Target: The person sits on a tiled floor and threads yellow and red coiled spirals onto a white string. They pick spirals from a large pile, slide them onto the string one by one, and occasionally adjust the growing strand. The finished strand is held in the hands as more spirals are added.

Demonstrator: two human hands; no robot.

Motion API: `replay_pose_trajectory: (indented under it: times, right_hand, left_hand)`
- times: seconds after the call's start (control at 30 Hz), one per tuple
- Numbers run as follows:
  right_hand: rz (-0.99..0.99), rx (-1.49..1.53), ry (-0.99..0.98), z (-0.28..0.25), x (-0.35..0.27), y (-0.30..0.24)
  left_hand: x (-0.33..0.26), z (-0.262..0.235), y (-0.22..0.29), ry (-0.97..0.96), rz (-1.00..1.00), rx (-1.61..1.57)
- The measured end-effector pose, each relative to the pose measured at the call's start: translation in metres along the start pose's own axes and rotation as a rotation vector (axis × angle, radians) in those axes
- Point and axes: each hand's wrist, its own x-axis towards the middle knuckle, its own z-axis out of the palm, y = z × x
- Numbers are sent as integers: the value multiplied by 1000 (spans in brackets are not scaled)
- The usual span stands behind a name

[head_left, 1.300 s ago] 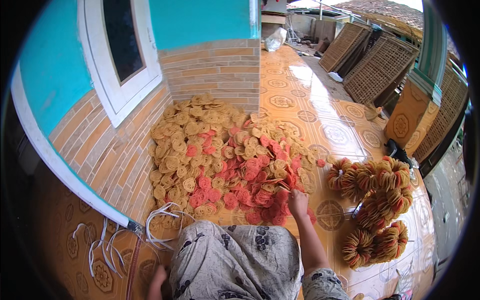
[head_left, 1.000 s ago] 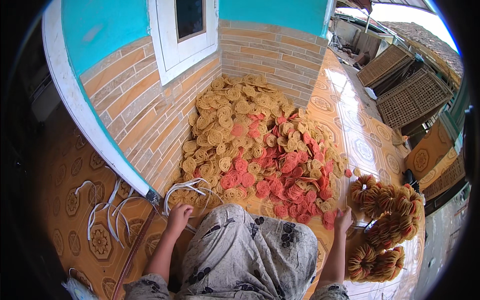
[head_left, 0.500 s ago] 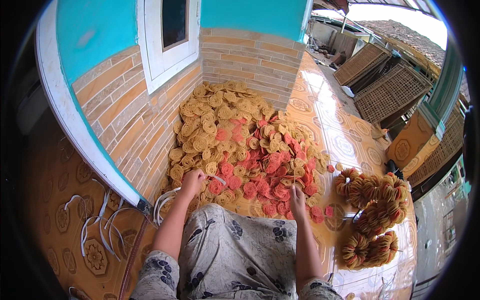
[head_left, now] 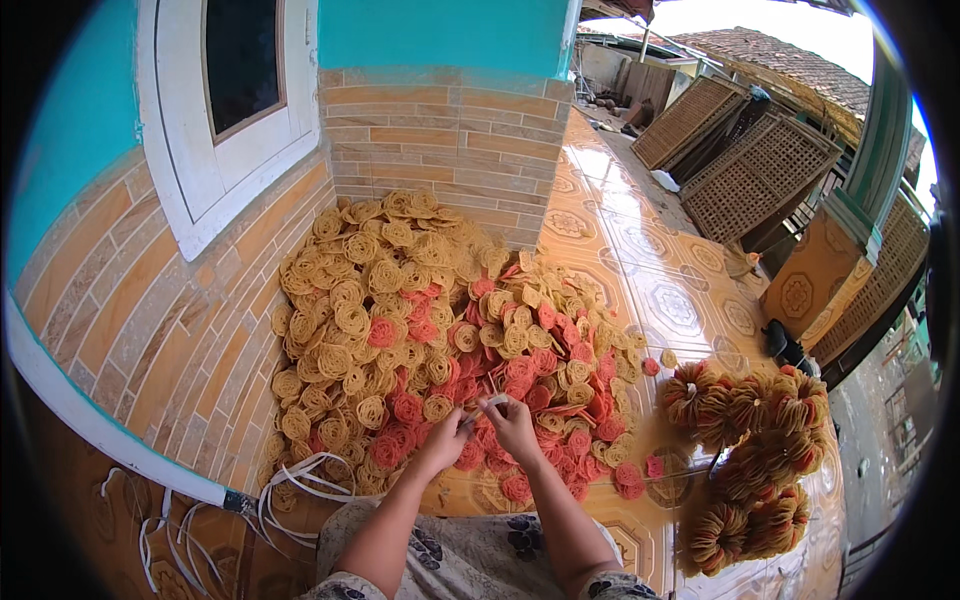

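Observation:
My left hand (head_left: 447, 442) and my right hand (head_left: 514, 432) are close together in front of my lap, fingers pinched. Between them shows a short bit of white strap (head_left: 497, 400), which both hands grip. Whether the right fingers hold anything more is hidden. Just beyond lies a big heap of flat, lacy round pieces, like dried crackers. Tan pieces (head_left: 352, 318) make up most of it, with red pieces (head_left: 518, 372) mixed in nearest my hands.
Tied ring-shaped bundles (head_left: 750, 405) of the same pieces lie on the tiled floor to my right. Loose white straps (head_left: 295, 492) curl at my left. A stone-clad wall (head_left: 440, 130) bounds the heap, and woven racks (head_left: 760, 175) lean at the far right.
My hands were apart, the left with a white strap, the right with a thin upright strand or stick. They have come together in the middle. The view has shifted.

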Motion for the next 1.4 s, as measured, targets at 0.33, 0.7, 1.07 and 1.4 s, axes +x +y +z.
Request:
replay_pose_trajectory:
  times: [0.33, 0.7, 1.07, 1.4]
  right_hand:
    - [259, 226, -57, -15, 17, 37]
    - [302, 58, -24, -9, 10, 30]
    - [249, 36, -86, -8, 10, 46]
    - [262, 97, -55, -14, 13, 37]
  left_hand:
    - [23, 1, -12, 57, -157, -463]
    - [21, 9, -17, 112, -90, -479]
    - [17, -1, -13, -65, -137, -683]
    - [19, -4, -14, -60, -176, -737]
